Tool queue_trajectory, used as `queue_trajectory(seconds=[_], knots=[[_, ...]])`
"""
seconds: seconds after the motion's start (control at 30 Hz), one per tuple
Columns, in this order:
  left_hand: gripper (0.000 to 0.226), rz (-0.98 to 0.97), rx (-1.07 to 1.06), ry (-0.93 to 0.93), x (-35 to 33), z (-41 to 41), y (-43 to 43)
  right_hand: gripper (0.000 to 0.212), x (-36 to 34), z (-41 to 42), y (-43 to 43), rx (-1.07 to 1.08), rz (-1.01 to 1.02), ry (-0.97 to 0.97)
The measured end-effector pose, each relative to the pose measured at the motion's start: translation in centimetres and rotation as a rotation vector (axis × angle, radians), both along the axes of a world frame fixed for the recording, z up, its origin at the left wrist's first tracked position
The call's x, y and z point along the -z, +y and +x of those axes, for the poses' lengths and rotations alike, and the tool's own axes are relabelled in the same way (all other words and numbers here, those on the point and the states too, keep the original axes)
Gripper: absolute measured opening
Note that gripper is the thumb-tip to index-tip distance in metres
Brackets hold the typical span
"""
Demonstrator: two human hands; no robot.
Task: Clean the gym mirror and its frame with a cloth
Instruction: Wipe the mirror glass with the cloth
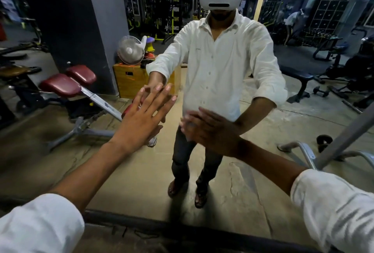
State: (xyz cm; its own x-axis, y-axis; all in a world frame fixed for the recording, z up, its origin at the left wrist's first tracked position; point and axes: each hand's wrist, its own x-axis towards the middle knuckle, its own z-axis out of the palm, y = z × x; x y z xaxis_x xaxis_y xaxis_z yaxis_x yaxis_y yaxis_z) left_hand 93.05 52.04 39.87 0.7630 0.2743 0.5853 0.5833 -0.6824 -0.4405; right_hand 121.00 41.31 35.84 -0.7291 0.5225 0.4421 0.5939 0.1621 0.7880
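Mirror: the glass fills almost the whole frame, directly ahead of you, and both of your hands are on it.

Left hand: centre left of the frame. It lies flat on the glass, fingers straight and slightly spread, and the fingertips meet their own reflection. It holds nothing.

Right hand: just right of centre and a little lower than the left. It is laid palm-down on the glass with the fingers extended. The hand is blurred. A pale patch shows under its fingertips against the glass, too blurred to say whether it is cloth.

The two hands are apart, with a strip of bare glass between them.

Frame: the dark bottom edge of the mirror runs across the lower part of the picture, well below both hands and between your two white sleeves. Neither hand touches it.

Seen in the glass: your reflection in a white shirt, upper centre. A bench with red pads stands at the left. A fan rests on a wooden box just right of a grey pillar.
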Motion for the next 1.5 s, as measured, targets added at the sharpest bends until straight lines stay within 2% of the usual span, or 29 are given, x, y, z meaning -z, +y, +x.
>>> queue_trajectory(seconds=[0.1,0.2,0.27,0.33,0.4,0.47,0.57,0.67,0.77,0.83,0.87,1.0,1.03,1.13,1.2,1.33,1.4,1.43,1.5], knots=[[0.097,0.062,0.032,-0.024,-1.9,-0.9,1.0,0.046,-6.6,-0.9,1.2,0.028,0.196,0.213],[0.093,0.081,0.051,-0.052,-4.9,-2.0,2.3,0.044,-8.9,-2.0,1.9,0.053,0.238,0.323],[0.084,0.116,0.064,-0.030,-6.3,-3.1,3.0,0.046,-7.9,-2.8,2.4,0.082,0.126,0.210],[0.086,0.140,0.054,-0.069,-7.8,-4.5,3.9,0.049,-8.0,-3.1,2.7,0.089,-0.055,-0.001],[0.089,0.143,0.034,-0.107,-9.8,-6.1,5.1,0.051,-11.3,-3.4,2.8,0.095,-0.074,-0.087],[0.091,0.122,0.013,-0.125,-11.7,-7.8,6.6,0.053,-16.0,-4.1,3.1,0.093,0.072,0.022],[0.093,0.117,0.032,-0.081,-12.7,-9.0,8.2,0.055,-20.9,-5.6,3.9,0.116,0.260,0.323],[0.096,0.117,0.073,-0.091,-12.1,-8.5,8.8,0.058,-19.7,-8.7,5.4,0.125,0.296,0.449],[0.104,0.113,0.100,-0.108,-11.7,-8.2,9.2,0.060,-16.0,-10.7,6.4,0.109,0.074,0.209],[0.106,0.123,0.118,-0.095,-11.8,-8.4,9.6,0.057,-16.6,-10.5,6.4,0.103,0.028,0.062],[0.107,0.136,0.121,-0.089,-11.8,-8.4,9.8,0.056,-17.5,-10.3,6.5,0.098,0.058,0.069],[0.106,0.176,0.106,-0.080,-11.8,-8.3,10.1,0.051,-20.1,-11.3,6.9,0.121,0.215,0.339],[0.105,0.179,0.109,-0.079,-11.9,-8.3,10.0,0.051,-20.0,-12.0,7.2,0.117,0.209,0.344],[0.102,0.201,0.153,-0.039,-12.6,-9.3,10.4,0.053,-20.6,-12.7,7.4,0.079,0.059,0.167],[0.100,0.212,0.176,-0.026,-13.4,-10.2,10.9,0.054,-22.5,-12.3,7.4,0.081,0.072,0.125],[0.104,0.167,0.146,-0.099,-14.4,-11.2,11.6,0.050,-24.6,-12.7,8.1,0.083,0.289,0.368],[0.102,0.173,0.140,-0.099,-14.0,-11.1,11.6,0.055,-23.0,-14.1,8.6,0.044,0.287,0.461],[0.100,0.178,0.140,-0.102,-13.7,-11.1,11.6,0.061,-21.2,-14.7,9.1,0.026,0.258,0.448],[0.097,0.189,0.135,-0.113,-12.6,-11.1,11.5,0.068,-15.9,-15.5,9.9,0.067,0.192,0.285]])
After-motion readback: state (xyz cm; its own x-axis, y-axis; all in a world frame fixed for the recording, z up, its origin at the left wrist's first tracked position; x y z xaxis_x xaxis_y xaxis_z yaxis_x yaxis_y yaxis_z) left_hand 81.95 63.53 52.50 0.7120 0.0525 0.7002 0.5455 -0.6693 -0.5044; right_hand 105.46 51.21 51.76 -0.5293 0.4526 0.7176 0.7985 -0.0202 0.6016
